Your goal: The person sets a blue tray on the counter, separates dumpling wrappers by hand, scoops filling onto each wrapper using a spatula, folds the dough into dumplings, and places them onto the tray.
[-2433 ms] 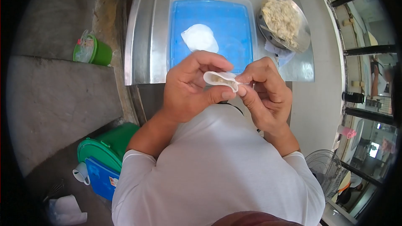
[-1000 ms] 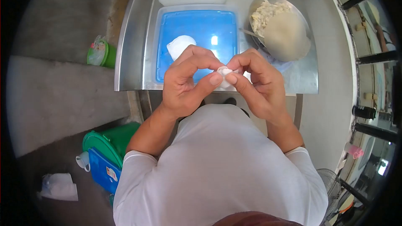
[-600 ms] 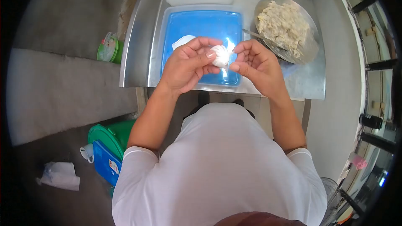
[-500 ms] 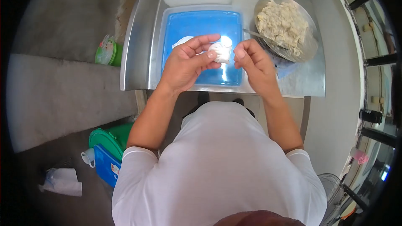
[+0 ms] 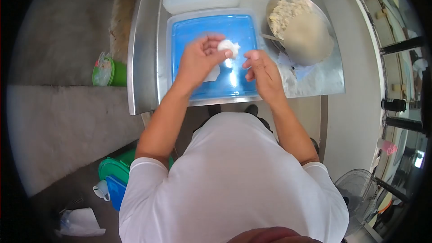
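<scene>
Left hand [image 5: 200, 60] pinches small dough bun [image 5: 228, 47] between thumb and fingers, over blue tray [image 5: 238, 87]. Bun roundish, no clear long axis. Right hand [image 5: 266, 74] apart, near and right of bun; fingers loosely parted, nothing visible held.

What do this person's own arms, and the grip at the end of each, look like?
The left sleeve and right sleeve are short, plain and white, like the shirt. Below them the arms are bare, with no watch visible. The left grip and right grip are hands without gloves.
</scene>
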Tool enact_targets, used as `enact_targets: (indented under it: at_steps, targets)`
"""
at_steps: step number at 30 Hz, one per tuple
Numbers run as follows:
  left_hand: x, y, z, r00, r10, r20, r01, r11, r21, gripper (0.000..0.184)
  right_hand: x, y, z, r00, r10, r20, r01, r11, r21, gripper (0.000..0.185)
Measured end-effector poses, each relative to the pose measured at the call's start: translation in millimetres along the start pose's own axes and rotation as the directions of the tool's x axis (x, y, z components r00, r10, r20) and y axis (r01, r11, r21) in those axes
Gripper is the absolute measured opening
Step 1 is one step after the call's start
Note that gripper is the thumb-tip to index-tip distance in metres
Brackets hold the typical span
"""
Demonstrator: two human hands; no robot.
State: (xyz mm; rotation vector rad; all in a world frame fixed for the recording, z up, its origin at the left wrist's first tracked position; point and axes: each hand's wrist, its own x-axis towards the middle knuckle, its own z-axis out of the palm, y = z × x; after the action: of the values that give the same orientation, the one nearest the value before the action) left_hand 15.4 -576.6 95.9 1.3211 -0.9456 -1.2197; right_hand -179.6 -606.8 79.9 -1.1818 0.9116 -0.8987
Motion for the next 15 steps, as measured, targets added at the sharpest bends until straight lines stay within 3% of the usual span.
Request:
enact_targets:
  at_steps: [1,3,5,6,8,9,11,15]
  targets:
    - [15.6,-4.5,-4.2,1.0,0.001,-0.027,0.001,0.997,0.079,0.039,-0.2,5.1,-8.2,1.0,0.004,-0.008,-0.004,1.0,0.003,0.025]
    - [49.2,-8.8,-7.8,0.997,0.071,0.0,-0.07,0.983,0.167,0.039,-1.4,21.3,-28.5,0.995,-0.083,0.061,0.093,0.978,-0.187,0.023]
    - [80.6,-3.7,1.1,0.965,0.258,0.054,-0.246,0.808,0.535,0.034,-10.7,19.2,-35.0,0.996,-0.081,0.047,0.091,0.96,-0.266,0.018]
    - [95.9,-5.7,5.5,0.966,0.253,0.058,-0.244,0.809,0.534,0.034,-13.6,23.2,-39.7,0.995,-0.091,0.045,0.1,0.964,-0.246,0.017]
    - [123.5,-14.3,15.1,0.95,0.292,0.111,-0.27,0.588,0.763,0.03,-18.6,26.8,-48.1,0.995,-0.096,0.03,0.1,0.97,-0.223,0.017]
    - [135.7,-20.1,18.1,0.951,0.286,0.119,-0.272,0.587,0.763,0.03,-20.0,26.7,-51.2,0.995,-0.098,0.019,0.1,0.972,-0.212,0.016]
    - [154.5,-34.4,22.8,0.902,0.381,0.203,-0.365,0.42,0.831,0.025,-23.3,25.5,-56.9,0.995,-0.096,0.001,0.094,0.976,-0.194,0.016]
    - [169.8,-51.0,28.9,0.834,0.493,0.25,-0.445,0.331,0.832,0.023,-26.9,29.6,-72.0,1.0,-0.028,-0.014,0.025,0.982,-0.188,0.015]
